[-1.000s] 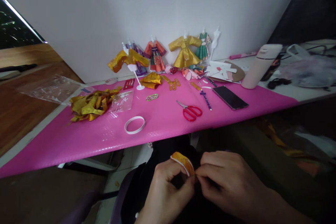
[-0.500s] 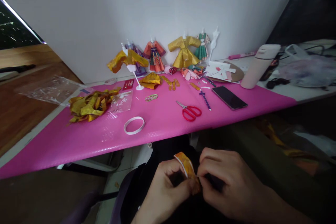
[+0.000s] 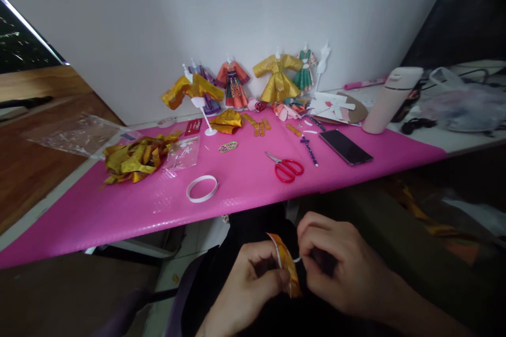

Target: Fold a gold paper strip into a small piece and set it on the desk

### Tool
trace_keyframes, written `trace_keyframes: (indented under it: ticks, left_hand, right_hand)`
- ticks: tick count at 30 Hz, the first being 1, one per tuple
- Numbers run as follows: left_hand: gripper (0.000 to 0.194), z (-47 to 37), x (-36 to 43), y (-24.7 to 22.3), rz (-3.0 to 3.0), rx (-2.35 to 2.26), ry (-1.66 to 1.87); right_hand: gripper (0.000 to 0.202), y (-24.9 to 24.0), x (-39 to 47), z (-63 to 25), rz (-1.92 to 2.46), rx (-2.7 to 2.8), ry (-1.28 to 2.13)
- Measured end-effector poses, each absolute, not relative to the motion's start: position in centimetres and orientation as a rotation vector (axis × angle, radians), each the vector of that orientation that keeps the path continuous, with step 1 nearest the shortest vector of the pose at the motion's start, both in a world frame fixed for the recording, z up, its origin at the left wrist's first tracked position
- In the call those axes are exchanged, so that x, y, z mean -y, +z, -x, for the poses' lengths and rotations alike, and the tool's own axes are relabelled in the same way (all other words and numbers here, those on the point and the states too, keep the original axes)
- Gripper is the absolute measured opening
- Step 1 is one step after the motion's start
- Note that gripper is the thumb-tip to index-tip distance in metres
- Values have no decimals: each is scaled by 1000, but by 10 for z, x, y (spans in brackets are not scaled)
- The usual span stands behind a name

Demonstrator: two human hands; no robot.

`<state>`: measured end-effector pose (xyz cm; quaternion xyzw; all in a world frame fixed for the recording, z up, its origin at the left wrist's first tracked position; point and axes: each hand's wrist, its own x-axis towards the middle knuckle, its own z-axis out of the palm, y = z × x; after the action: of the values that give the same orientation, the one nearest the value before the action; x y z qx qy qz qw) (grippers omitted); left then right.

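- My left hand (image 3: 249,284) pinches a small orange-gold paper strip (image 3: 287,266), fingers closed on its lower part, down in my lap below the surface's edge.
- The strip stands nearly upright, patterned and shiny on one face, white on the other, curled at its top.
- My right hand (image 3: 340,268) grips a thin white sliver peeling off the strip, fingertips shut on it.
- The pink surface (image 3: 245,184) holds red scissors (image 3: 288,167) and a white tape ring (image 3: 202,188).

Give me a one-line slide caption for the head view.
Both hands pinch an orange patterned strip below a pink table.
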<state>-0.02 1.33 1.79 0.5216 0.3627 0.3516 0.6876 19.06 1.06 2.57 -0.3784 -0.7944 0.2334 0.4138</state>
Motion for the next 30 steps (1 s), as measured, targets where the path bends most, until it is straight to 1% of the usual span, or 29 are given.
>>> trace_keyframes:
  ticks: [6, 13, 26, 30]
  left_hand:
    - [15, -1, -14, 22, -1171, -795, 809]
    - [10, 0, -13, 22, -1199, -773, 814]
    - [9, 1, -13, 18, -1336, -751, 940]
    - [13, 0, -12, 19, -1356, -752, 991]
  right_hand:
    - [17, 23, -14, -190, 912, 1861, 683]
    - [20, 19, -19, -192, 878, 1781, 779]
    - [13, 21, -24, -194, 848, 1686, 914]
    - [14, 20, -24, -195, 850, 1626, 967]
